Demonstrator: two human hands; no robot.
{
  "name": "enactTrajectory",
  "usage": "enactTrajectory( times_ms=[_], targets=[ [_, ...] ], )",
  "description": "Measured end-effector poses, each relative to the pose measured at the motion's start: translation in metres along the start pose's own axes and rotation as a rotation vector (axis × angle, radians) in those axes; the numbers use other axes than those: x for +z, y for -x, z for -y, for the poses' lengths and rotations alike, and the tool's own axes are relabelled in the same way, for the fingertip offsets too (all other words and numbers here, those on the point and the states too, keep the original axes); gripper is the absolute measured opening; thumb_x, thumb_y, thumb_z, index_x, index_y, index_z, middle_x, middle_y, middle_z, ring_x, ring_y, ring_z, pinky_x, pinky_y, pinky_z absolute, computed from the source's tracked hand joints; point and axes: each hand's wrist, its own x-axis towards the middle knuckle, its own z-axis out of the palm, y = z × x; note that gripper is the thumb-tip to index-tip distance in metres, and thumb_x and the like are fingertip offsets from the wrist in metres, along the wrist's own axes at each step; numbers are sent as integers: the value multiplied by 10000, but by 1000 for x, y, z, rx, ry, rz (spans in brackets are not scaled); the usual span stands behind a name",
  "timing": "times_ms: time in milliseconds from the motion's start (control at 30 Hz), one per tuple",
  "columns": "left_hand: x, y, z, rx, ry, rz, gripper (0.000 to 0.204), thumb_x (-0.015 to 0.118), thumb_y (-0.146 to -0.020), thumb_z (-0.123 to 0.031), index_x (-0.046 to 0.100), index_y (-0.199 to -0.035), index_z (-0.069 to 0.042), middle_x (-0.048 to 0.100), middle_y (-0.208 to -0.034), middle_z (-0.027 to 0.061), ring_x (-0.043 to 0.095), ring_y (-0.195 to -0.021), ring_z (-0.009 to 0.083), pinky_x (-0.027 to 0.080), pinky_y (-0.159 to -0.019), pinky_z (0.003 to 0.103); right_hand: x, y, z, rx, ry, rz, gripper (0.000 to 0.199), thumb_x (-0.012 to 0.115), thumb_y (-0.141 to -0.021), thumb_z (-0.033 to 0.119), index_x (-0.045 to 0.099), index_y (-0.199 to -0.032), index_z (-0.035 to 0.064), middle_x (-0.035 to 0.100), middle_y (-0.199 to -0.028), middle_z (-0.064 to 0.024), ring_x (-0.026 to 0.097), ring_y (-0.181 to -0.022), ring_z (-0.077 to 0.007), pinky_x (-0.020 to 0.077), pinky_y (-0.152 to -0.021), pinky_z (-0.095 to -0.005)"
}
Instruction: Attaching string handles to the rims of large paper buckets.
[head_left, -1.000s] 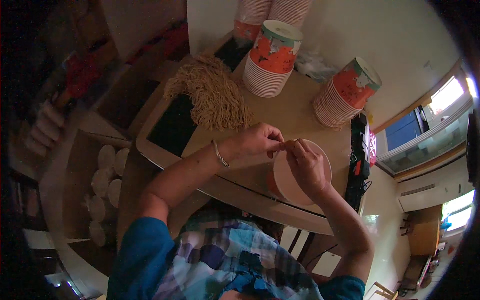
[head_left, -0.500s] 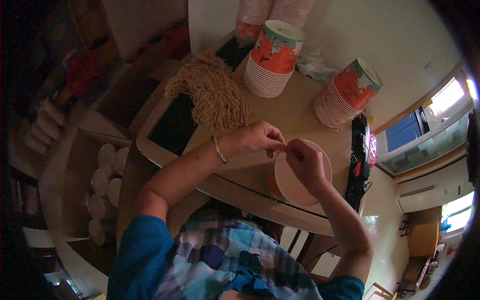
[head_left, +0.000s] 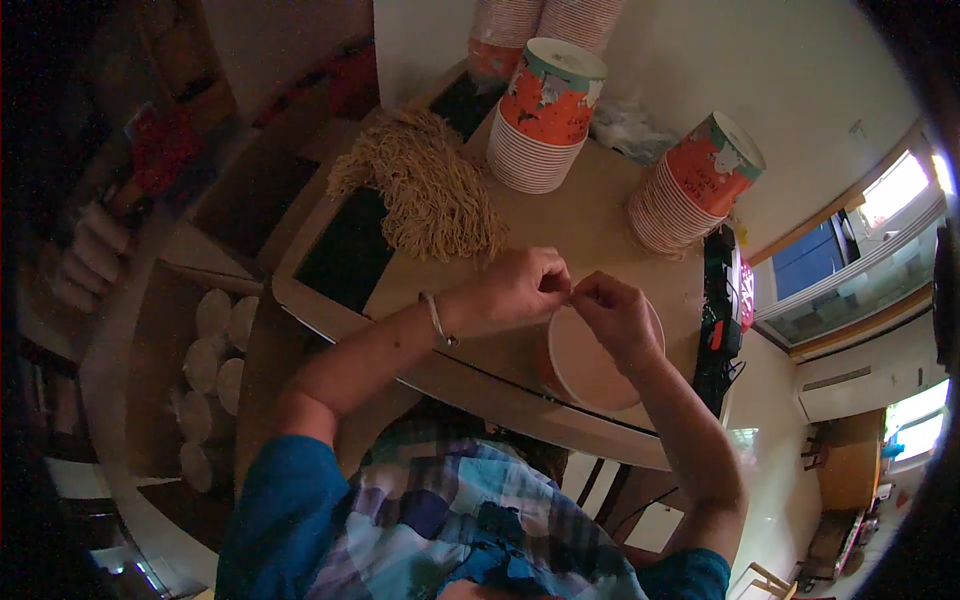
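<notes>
A paper tub (head_left: 592, 370), white inside with an orange outer wall, lies tilted near the table's front edge, its mouth toward me. Over its far rim my left hand (head_left: 530, 284) and my right hand (head_left: 614, 312) meet, fingertips pinched and almost touching. Whatever is between the fingers is too small to make out. A silvery bangle circles my left wrist. Beyond my left hand lies a loose heap of tan twine (head_left: 425, 190).
Nested stacks of orange-and-green paper tubs stand at the back (head_left: 545, 115) and right (head_left: 697, 185), with plastic-wrapped stacks (head_left: 503, 40) behind. A black device (head_left: 718, 315) lines the table's right edge. Left and below, a cardboard box (head_left: 150, 350) holds several round pale items.
Both hands have shifted slightly, still fingertip to fingertip. My right hand has turned and lifted a little, uncovering more of the tub's inside. The tub has stayed in place.
</notes>
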Motion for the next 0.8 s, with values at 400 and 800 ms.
enactTrajectory(
  times_ms=[400,800],
  targets=[
    [17,13,-13,-4,-101,-173,142,663,-804,-66,568,-899,-20,577,-860,125,614,-797,291,498,-696,364,-4,0,4,247,-276,101,106,632,-837,159,634,-868,57,502,-653,39,414,-524,-41,321,-459,-204],
    [22,17,-11,58,-173,-221,168,652,-817,-57,550,-950,-41,592,-889,120,629,-835,277,504,-712,363,-4,1,-1,237,-462,164,101,591,-849,117,627,-903,39,492,-654,36,406,-511,-46,316,-452,-199]
  ],
)
